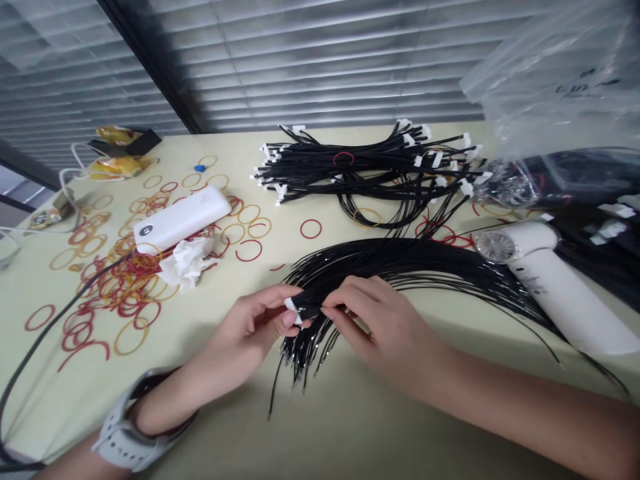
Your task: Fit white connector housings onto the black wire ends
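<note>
Left hand: our left hand is closed in a narrow pinch, thumb and fingers on the end of the wires, around a small white connector. A grey smartwatch sits on that wrist.

Right hand: our right hand is just beside the left, its fingers curled narrowly over the same strands. We cannot tell exactly which strands it grips.

Wire bundle: a bundle of thin black wires runs through both hands at lower centre, fanning right across the pale table, with loose ends drooping below our hands.

Second bundle: black wires with white connectors lie in a looser bunch at upper centre, their connectors at both ends.

Left of us: red and yellow rubber bands are scattered around a white power bank and a crumpled tissue.

Right of us: a white handheld fan lies beside the wire bundle, below a clear plastic bag.
</note>
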Demonstrator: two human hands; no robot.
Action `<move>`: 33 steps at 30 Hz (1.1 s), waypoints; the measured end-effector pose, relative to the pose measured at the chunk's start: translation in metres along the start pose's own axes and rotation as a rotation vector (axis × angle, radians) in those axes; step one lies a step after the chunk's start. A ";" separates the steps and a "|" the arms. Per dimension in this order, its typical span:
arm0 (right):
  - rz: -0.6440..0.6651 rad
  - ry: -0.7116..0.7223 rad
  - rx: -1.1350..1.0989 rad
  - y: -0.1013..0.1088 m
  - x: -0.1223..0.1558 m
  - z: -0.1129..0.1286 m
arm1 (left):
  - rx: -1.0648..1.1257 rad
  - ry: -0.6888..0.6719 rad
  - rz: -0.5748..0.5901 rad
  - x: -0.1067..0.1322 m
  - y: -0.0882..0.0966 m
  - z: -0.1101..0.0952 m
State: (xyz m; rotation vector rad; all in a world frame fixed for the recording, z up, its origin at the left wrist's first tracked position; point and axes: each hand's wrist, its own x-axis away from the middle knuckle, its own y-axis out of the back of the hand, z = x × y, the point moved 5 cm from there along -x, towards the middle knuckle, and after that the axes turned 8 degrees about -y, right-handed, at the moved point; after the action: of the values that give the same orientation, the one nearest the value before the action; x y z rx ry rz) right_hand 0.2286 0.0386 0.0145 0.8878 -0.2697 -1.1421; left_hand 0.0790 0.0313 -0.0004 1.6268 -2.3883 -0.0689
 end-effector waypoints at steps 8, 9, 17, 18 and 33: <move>0.127 0.065 0.027 0.004 -0.004 0.001 | -0.026 0.018 -0.026 0.000 0.001 0.002; 0.135 0.075 0.026 0.005 -0.004 0.001 | -0.048 0.017 -0.026 0.000 0.002 0.002; 0.177 0.100 0.019 0.006 -0.003 0.002 | -0.102 0.030 -0.016 0.003 0.002 0.002; 0.180 0.100 0.024 0.006 -0.003 0.002 | -0.103 0.035 -0.013 0.003 0.002 0.002; 0.183 0.087 -0.001 0.004 -0.003 0.003 | 0.008 0.070 0.006 0.003 0.001 0.005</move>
State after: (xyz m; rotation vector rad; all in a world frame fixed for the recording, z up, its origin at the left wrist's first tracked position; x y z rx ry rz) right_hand 0.2282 0.0406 0.0204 0.8911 -0.2726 -0.9322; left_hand 0.0758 0.0289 -0.0045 1.5988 -2.3439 -0.0017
